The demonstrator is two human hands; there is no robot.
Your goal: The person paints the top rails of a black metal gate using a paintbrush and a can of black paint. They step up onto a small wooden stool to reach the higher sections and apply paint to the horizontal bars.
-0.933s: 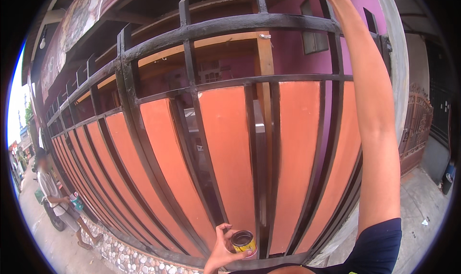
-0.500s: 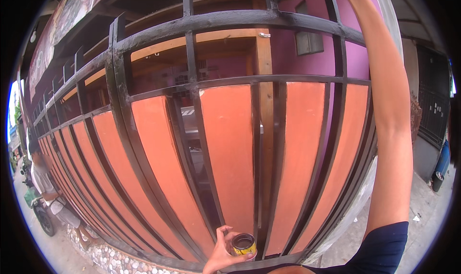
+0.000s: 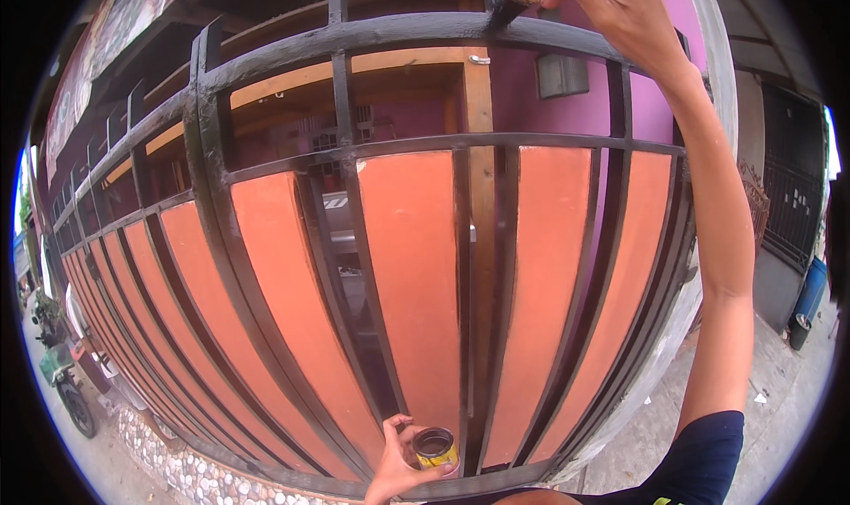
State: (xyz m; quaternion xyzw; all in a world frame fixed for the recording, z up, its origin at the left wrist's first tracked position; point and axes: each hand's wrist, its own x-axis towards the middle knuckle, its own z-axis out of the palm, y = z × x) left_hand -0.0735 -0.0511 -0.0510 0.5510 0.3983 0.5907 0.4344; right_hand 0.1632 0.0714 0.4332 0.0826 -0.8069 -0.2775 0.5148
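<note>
My right hand (image 3: 620, 14) is raised at the top, closed on the light wooden handle of a paintbrush (image 3: 516, 5). The dark bristles touch the black top rail (image 3: 416, 32) of a metal gate, beside one of its upright bars. Low in the view, my left hand (image 3: 400, 461) holds a small open paint can (image 3: 436, 452) with a yellow label and dark paint inside. The can is upright, in front of the gate's orange panels (image 3: 412, 266).
Black vertical bars stand between the orange panels. Behind the gate are a purple wall (image 3: 651, 107) and a wooden post (image 3: 481, 98). A pebbled strip (image 3: 208, 480) runs along the gate's foot. A motorcycle (image 3: 73, 390) stands far left, a blue drum (image 3: 810, 297) far right.
My right hand has come down into view with the brush, its bristles now on the top rail. The left hand still holds the can. The person at far left is now mostly hidden.
</note>
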